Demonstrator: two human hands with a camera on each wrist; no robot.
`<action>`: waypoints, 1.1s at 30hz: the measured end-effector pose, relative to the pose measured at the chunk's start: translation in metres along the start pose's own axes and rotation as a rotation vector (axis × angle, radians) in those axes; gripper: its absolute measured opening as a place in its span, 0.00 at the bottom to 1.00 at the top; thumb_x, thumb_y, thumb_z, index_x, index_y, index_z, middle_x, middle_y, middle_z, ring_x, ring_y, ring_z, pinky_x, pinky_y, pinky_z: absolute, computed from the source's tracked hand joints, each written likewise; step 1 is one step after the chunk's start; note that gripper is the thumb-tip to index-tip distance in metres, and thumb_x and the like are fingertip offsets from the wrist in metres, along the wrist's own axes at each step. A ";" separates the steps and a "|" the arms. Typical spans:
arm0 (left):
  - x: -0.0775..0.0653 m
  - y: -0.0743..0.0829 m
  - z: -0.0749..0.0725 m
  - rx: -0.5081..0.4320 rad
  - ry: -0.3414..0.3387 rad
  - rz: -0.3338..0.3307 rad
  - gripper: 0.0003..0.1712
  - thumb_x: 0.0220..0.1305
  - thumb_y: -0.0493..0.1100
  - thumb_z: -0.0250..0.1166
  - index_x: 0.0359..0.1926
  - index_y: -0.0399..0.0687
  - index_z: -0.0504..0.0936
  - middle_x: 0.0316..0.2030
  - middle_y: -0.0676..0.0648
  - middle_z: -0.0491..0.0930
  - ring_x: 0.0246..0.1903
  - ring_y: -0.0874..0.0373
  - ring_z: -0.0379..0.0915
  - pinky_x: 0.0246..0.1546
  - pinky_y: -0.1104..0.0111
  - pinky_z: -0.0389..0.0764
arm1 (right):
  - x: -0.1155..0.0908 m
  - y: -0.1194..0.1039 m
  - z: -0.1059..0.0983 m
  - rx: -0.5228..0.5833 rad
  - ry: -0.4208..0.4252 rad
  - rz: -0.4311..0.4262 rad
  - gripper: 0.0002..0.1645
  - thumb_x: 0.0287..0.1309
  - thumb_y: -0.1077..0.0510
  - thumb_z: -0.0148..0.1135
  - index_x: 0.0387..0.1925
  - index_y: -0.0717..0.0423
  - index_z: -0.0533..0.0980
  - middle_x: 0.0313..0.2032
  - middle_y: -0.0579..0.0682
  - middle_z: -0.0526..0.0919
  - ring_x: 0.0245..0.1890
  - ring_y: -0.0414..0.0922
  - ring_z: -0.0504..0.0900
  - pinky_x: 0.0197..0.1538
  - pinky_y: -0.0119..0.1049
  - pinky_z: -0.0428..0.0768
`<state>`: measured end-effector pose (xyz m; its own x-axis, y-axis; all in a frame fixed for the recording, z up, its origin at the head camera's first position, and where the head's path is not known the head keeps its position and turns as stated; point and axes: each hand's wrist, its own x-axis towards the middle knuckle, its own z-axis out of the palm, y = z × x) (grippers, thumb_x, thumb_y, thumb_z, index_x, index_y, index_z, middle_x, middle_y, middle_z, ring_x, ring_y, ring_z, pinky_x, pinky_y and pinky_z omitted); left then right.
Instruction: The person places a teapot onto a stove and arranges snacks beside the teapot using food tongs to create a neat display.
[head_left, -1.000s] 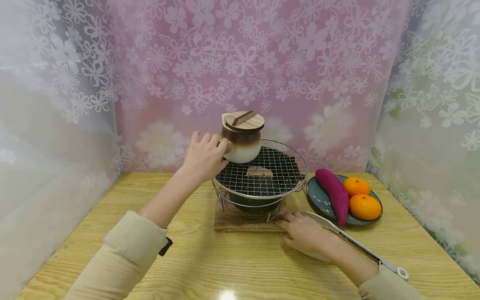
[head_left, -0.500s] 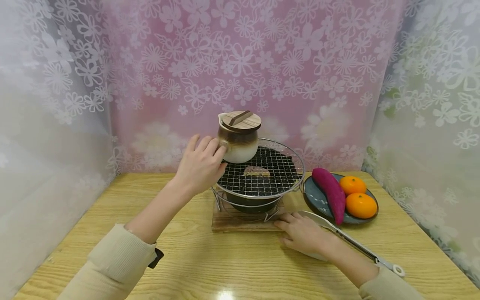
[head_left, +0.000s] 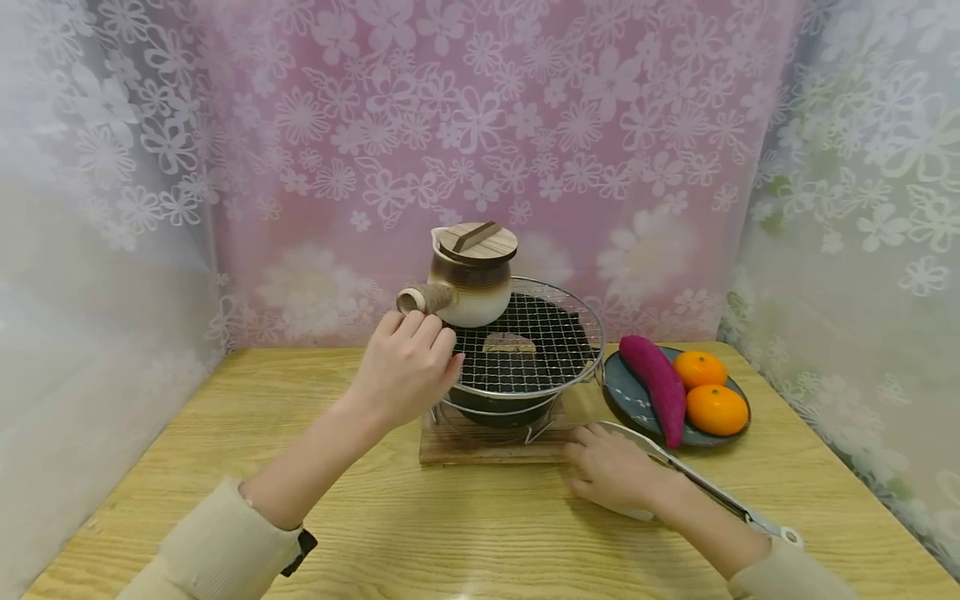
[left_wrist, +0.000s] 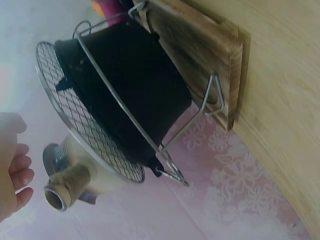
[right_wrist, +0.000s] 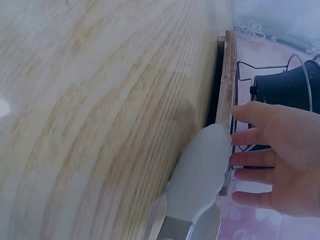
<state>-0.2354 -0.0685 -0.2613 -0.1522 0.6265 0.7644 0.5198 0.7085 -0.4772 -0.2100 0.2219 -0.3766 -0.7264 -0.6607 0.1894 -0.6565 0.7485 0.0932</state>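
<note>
A small brown-and-cream ceramic pot [head_left: 474, 296] with a wooden lid [head_left: 478, 242] sits on a round wire grill net [head_left: 525, 371]. Its cord-wrapped side handle [head_left: 426, 298] points left toward the front. My left hand [head_left: 408, 367] is just below that handle; in the left wrist view its loosely bent fingers stand apart from the handle [left_wrist: 70, 186], holding nothing. My right hand [head_left: 611, 467] is low over the heads of the tongs [head_left: 716, 487], at the right end of the wooden board [head_left: 480, 454]. The right wrist view shows its straight fingers beside the pale tong head [right_wrist: 200, 165].
Beneath the net, a black stove bowl [left_wrist: 120, 85] stands in a wire frame on the board. To the right, a dark blue plate [head_left: 626, 404] bears a purple sweet potato [head_left: 656, 387] and two oranges [head_left: 716, 410]. A pink floral curtain [head_left: 480, 125] hangs behind.
My left hand has let go of the pot's handle and moved down toward me, baring the handle. My right hand has drawn back slightly from the board. The pot stays on the net.
</note>
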 end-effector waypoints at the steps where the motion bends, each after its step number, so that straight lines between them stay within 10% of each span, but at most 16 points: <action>1: -0.001 0.002 -0.001 -0.005 -0.001 0.002 0.13 0.50 0.45 0.64 0.20 0.44 0.71 0.19 0.48 0.70 0.22 0.51 0.67 0.28 0.62 0.67 | -0.001 0.000 -0.001 -0.003 0.006 0.006 0.14 0.51 0.50 0.63 0.36 0.55 0.78 0.36 0.50 0.75 0.41 0.51 0.73 0.45 0.47 0.73; 14: -0.039 0.030 -0.003 -0.087 -0.110 -0.023 0.16 0.51 0.50 0.63 0.16 0.47 0.71 0.15 0.51 0.70 0.17 0.56 0.66 0.21 0.67 0.61 | -0.007 0.005 -0.015 0.041 -0.013 0.168 0.13 0.51 0.47 0.65 0.31 0.52 0.79 0.30 0.44 0.76 0.31 0.44 0.77 0.26 0.37 0.76; 27: -0.081 0.042 0.017 -0.159 -0.548 -0.186 0.17 0.54 0.52 0.64 0.21 0.44 0.74 0.21 0.49 0.72 0.23 0.53 0.72 0.24 0.64 0.70 | -0.020 0.010 -0.029 0.102 0.002 0.258 0.13 0.49 0.46 0.65 0.31 0.48 0.76 0.30 0.41 0.76 0.30 0.41 0.75 0.28 0.36 0.72; 33: -0.098 0.039 0.034 -0.150 -0.557 -0.176 0.15 0.53 0.50 0.65 0.24 0.42 0.76 0.23 0.48 0.72 0.27 0.52 0.72 0.26 0.63 0.71 | -0.029 0.016 -0.033 0.131 0.012 0.304 0.15 0.48 0.47 0.66 0.36 0.50 0.78 0.31 0.42 0.76 0.28 0.41 0.75 0.29 0.36 0.73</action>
<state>-0.2289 -0.0914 -0.3694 -0.6432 0.6086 0.4647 0.5536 0.7889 -0.2669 -0.1926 0.2549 -0.3485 -0.8912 -0.4067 0.2010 -0.4310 0.8973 -0.0954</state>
